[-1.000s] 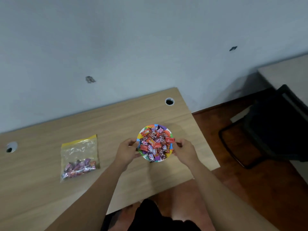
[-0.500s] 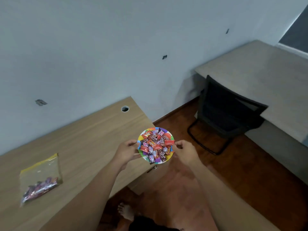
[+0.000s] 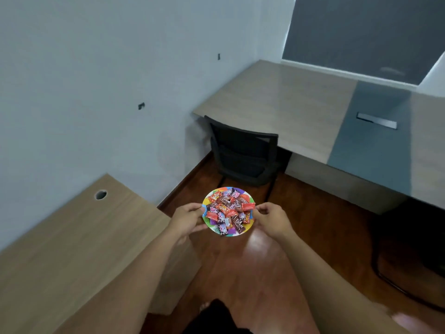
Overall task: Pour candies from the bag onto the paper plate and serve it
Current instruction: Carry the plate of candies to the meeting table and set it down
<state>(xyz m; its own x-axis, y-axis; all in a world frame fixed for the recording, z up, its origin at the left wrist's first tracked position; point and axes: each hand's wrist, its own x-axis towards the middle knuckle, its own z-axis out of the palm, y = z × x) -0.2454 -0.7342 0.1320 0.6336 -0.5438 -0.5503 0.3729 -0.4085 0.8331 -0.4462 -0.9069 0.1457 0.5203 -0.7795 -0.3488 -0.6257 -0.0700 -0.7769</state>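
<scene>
Head view, nearest first: my forearms reach out over glossy red-brown floor. My left hand point(image 3: 186, 219) pinches the left rim of the plate point(image 3: 209, 226), my right hand point(image 3: 272, 219) the right rim, fingers closed on thin paper. So the plate hangs level between both hands, equally near each, clear of the desk point(image 3: 72, 249) at my left. Its round, bright-striped rim looks flimsy; the candies point(image 3: 228, 210), crinkly red and purple wrappers, lie heaped loose. Beyond it a black mesh chair point(image 3: 243, 153) tucks under a smooth grey table point(image 3: 289, 102), straight ahead. I judge that is where to serve, held flat.
</scene>
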